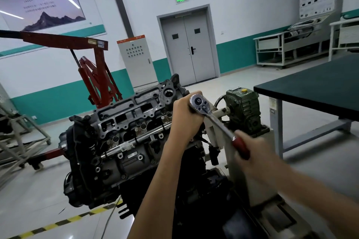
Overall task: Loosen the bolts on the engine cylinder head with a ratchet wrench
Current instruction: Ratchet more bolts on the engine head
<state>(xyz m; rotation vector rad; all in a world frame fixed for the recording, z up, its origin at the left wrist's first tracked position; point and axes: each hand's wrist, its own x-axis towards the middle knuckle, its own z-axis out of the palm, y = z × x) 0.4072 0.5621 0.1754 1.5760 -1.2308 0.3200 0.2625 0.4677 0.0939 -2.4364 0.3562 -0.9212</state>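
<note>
The engine cylinder head (128,114) sits tilted on a stand in the middle, its bolts and cam openings facing me. A ratchet wrench (211,116) with a chrome head and a red handle is held over the head's right end. My left hand (184,116) grips the wrench just under its chrome head, fingers curled round it. My right hand (250,149), blurred, grips the red handle lower right. The socket and the bolt beneath are hidden by my left hand.
A green gearbox (242,106) of the engine stand sits right behind the wrench. A dark-topped workbench (310,91) stands at right. A red engine hoist (93,75) stands behind left. Yellow-black floor tape (68,221) runs at the lower left.
</note>
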